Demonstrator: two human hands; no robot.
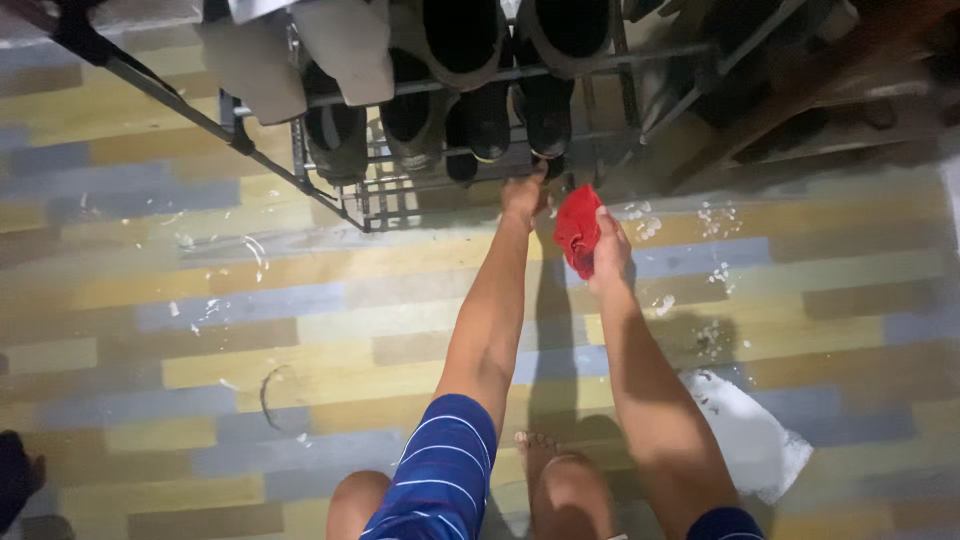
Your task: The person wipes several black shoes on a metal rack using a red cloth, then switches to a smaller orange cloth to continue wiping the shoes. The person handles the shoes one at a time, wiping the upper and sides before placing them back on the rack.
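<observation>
Knees low; right hand (610,255) shut on red cloth (577,230), left hand (524,195) touching black shoe (545,115), grip unclear.

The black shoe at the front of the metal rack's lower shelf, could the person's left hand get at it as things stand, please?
Probably yes. The left hand is already stretched to the grey metal shoe rack, right below the black shoe, with nothing between them. The right hand holds a crumpled red cloth off to the side.
</observation>
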